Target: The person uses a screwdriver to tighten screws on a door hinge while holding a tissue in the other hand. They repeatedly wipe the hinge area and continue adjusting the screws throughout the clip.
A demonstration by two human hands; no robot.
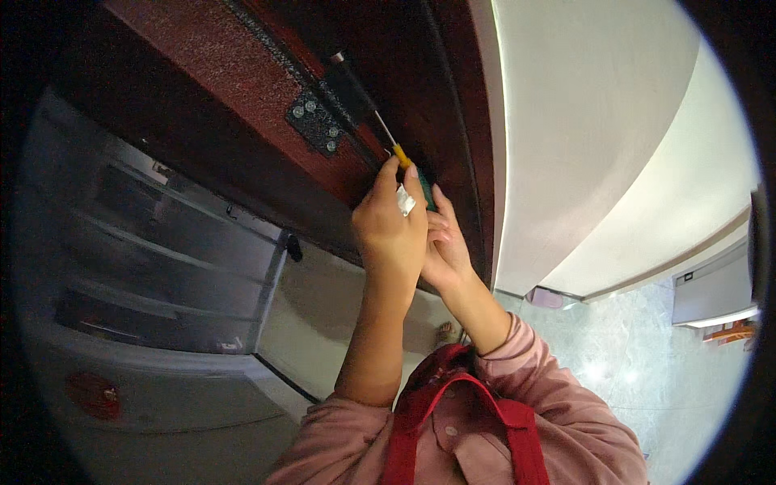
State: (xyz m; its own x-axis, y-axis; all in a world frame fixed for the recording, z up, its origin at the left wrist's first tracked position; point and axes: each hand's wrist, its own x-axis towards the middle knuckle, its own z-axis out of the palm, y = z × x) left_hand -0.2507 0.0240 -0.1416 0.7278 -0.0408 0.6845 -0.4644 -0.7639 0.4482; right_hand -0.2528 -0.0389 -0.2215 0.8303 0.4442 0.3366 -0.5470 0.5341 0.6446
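My left hand (388, 222) pinches a screwdriver (400, 153) near the yellow collar, with its thin metal shaft pointing up and away along the dark reddish-brown door (186, 61). Behind it, my right hand (447, 250) has its fingers curled at the green handle end, partly hidden by the left hand. A small white scrap or wrapping (405, 200) shows at the fingers of my left hand. Just left of the shaft, a dark hinge plate (317, 121) with several screws is fixed to the door. The hinge barrel (347, 81) lies beyond the screwdriver's tip; whether the tip touches anything is unclear.
A pale wall (582, 121) rises close on the right. At the left is a grey shelf-like unit (170, 250) with pale bars and a red round object (93, 394) below. A white cabinet (715, 283) stands at the far right over a tiled floor (638, 356).
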